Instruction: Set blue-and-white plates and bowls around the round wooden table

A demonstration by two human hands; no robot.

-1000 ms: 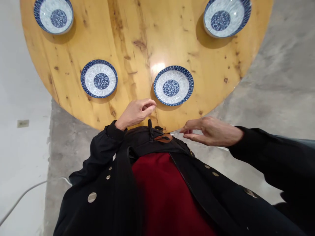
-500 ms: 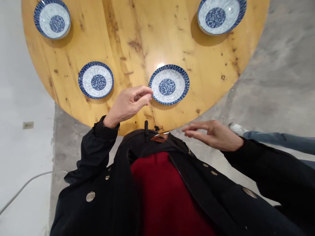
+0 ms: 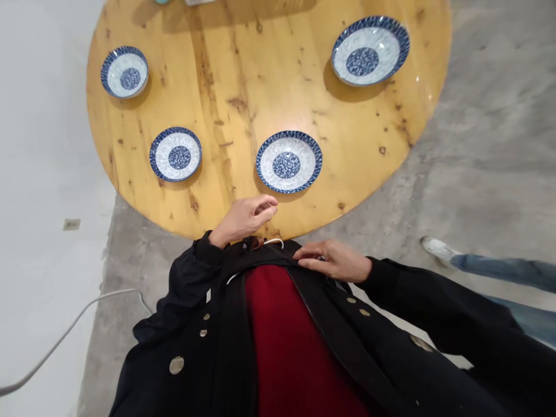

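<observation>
My left hand [image 3: 247, 219] hovers over the near edge of the table, its fingers loosely bent and apart from the thumb, with nothing in it. Just beyond its fingertips lies a blue-and-white patterned plate [image 3: 307, 159]; a small gap separates them. Another such plate [image 3: 165, 155] rests to the left. My right hand [image 3: 341, 260] is at the front of my black jacket [image 3: 373, 333], thumb and fingers parted around nothing visible. Its fingertips seem to touch the jacket, though contact is hard to make out.
Two deeper blue-and-white bowls stand farther off, one at the left [image 3: 113, 75] and a larger one at the right [image 3: 388, 49]. All are on a round wooden table [image 3: 226, 110]. A person's leg and shoe [image 3: 438, 249] show at right. A cable [image 3: 69, 327] runs at left.
My left hand has drawn back from the rim of the near right plate. My right hand has moved left to my jacket. The view has shifted, showing more of the table's far side.
</observation>
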